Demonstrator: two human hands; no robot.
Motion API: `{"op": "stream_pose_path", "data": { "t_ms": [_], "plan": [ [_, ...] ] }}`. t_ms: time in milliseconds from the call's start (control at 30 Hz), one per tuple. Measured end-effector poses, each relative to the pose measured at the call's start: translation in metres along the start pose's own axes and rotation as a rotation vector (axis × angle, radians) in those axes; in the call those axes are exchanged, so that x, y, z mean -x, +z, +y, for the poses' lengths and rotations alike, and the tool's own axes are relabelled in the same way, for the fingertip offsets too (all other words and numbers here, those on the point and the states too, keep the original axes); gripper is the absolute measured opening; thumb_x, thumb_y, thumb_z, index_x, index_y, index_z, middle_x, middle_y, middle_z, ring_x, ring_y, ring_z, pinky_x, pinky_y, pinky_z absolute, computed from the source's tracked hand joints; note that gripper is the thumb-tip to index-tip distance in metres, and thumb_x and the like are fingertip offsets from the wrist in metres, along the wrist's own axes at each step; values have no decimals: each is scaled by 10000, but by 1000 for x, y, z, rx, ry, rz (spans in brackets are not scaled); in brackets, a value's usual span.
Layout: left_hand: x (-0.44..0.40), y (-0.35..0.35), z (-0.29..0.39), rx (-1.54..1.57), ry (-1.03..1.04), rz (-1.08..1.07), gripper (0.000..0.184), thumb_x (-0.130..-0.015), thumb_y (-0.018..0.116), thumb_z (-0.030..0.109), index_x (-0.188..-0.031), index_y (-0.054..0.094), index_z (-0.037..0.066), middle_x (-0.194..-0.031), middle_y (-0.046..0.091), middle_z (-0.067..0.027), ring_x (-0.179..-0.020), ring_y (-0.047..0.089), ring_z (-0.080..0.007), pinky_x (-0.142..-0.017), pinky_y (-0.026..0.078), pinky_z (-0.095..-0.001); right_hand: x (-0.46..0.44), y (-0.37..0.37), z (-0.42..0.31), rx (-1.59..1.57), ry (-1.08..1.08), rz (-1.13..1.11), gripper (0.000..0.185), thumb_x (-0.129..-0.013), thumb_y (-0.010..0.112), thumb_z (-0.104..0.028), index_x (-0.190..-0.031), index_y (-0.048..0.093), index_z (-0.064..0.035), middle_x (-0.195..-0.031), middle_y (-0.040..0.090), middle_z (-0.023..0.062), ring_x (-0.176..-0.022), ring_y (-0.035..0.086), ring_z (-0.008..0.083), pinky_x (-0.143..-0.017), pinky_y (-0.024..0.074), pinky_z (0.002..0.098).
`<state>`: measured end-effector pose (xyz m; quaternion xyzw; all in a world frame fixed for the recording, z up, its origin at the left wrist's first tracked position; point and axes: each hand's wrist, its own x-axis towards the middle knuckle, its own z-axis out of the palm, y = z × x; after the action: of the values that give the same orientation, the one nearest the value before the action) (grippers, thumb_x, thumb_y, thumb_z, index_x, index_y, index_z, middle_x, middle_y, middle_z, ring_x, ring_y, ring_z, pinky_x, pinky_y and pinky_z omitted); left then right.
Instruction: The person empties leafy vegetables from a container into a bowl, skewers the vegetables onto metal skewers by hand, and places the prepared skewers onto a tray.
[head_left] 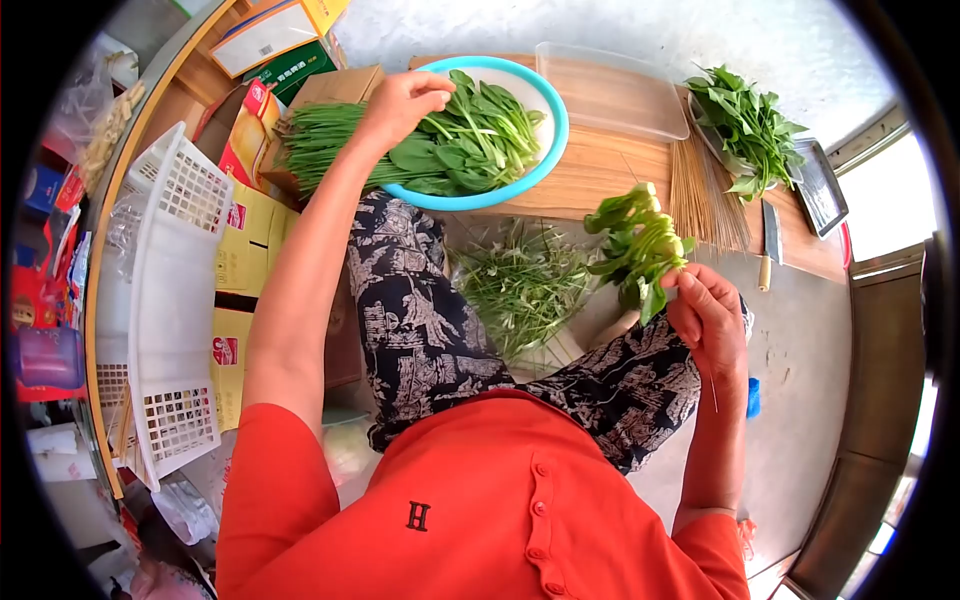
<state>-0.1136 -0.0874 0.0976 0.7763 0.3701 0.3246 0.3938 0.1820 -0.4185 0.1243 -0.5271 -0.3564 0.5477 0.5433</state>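
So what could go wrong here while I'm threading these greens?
The skewer pokes out below your right hand, near the wrist, so it might prick you. The greens on it are packed into a thick, leafy bunch, and some could tear or slip. The knife has its handle past the table edge, so a bump might knock it down.

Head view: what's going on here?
The person's right hand holds a thin stick with folded greens threaded on it. The left hand is over the leafy greens in the blue-rimmed basin; contact isn't clear. Loose sticks lie on the wooden tabletop, and a scraggly green pile sits lower, between the knees.
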Motion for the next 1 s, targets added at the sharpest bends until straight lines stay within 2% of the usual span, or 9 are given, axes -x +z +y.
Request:
{"op": "stream_pose_path", "data": {
  "t_ms": [100,167,200,333,433,500,633,767,1000],
  "plan": [
    [-3,24,-14,-310,80,-60,172,-827,652,156,-976,720,103,-913,703,-80,-850,671,-204,-774,516,-323,-2,-8,6,7,8,30,221,-970,515,-175,-936,643,2,-481,395,-55,-403,297,26,-393,219,185],
    [-6,45,-17,-470,158,-173,161,-828,642,104,-975,703,80,-906,692,-68,-840,661,-214,-779,512,-329,-3,-10,10,5,30,57,221,-971,513,-173,-935,642,3,-476,390,-55,-399,295,27,-390,220,187],
    [-7,55,-22,-497,166,-205,129,-818,646,95,-934,703,86,-881,667,-72,-851,638,-268,-768,505,-373,-2,-11,12,5,32,59,221,-971,513,-173,-935,642,3,-476,390,-55,-399,295,27,-390,220,187],
    [-17,80,-56,-816,408,-220,112,-793,652,73,-893,690,106,-892,614,-65,-924,586,-273,-800,482,-405,-2,-14,19,-23,45,79,218,-973,508,-167,-935,640,1,-473,391,-55,-393,295,28,-387,222,186],
    [-24,87,-63,-827,470,-195,136,-791,639,47,-904,691,101,-896,613,-64,-914,582,-273,-805,480,-408,-2,-20,25,-50,65,83,215,-975,504,-162,-935,638,1,-473,397,-52,-391,302,28,-385,227,183],
    [-33,94,-56,-777,396,-188,167,-817,592,39,-918,710,99,-906,632,-92,-941,585,-280,-839,472,-429,-4,-23,29,-40,72,90,218,-975,506,-165,-934,636,4,-472,394,-52,-390,301,30,-386,231,184],
    [-57,108,-64,-783,509,-94,151,-816,590,37,-917,692,84,-878,626,-65,-897,581,-272,-807,463,-411,-8,-24,30,-41,104,118,222,-972,511,-171,-937,637,7,-473,395,-48,-392,302,37,-388,239,187],
    [-79,128,-61,-784,517,-197,196,-847,529,34,-930,693,101,-907,649,-73,-937,585,-282,-875,419,-393,-12,-25,33,-55,91,106,219,-971,508,-167,-938,638,6,-473,394,-46,-394,305,38,-389,243,188],
    [-110,157,-61,-999,325,-536,239,-769,541,-15,-899,685,125,-958,655,-93,-1007,584,-293,-876,414,-403,-14,-28,38,-74,136,132,215,-972,509,-168,-944,642,-2,-475,390,-47,-397,302,38,-391,236,192]
  ]
}}
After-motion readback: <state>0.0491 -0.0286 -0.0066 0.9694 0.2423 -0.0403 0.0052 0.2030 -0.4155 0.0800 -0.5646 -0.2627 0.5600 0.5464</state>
